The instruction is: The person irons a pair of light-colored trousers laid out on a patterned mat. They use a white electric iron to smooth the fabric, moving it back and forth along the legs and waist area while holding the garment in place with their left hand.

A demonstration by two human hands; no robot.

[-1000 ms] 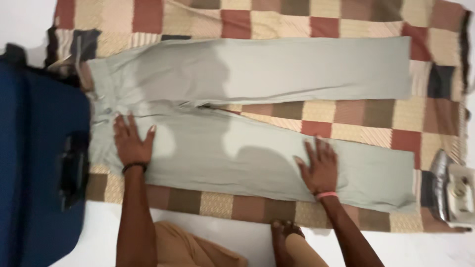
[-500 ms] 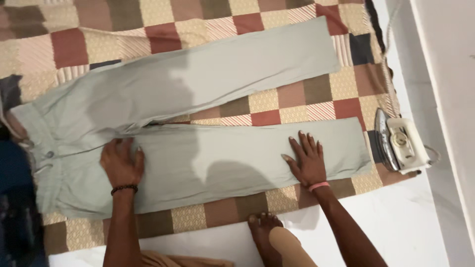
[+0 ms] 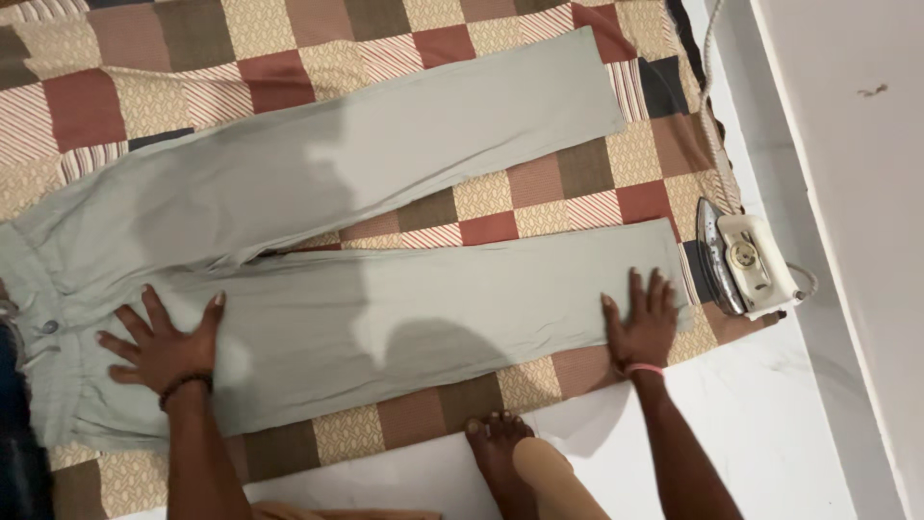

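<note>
both hands lie flat and open on the nearer leg of the grey-green trousers [image 3: 385, 318] spread across the patchwork quilt [image 3: 87, 106]: left hand [image 3: 164, 351] near the waistband, right hand [image 3: 643, 323] at the hem beside the iron [image 3: 746, 265], grasping nothing, apparently smoothing.

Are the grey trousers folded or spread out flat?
Spread flat: the trousers lie open on the quilt, legs apart, left hand and right hand pressing.

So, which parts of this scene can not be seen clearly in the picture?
Head view only:
- Trousers: the waistband end is cut off by the left edge.
- Cloth under the left hand and right hand: hidden by the flat palms.
- Iron: the dial markings are too small; its cord runs off the top edge.
- Patchwork blanket: cut off at the top and left edges.
</note>
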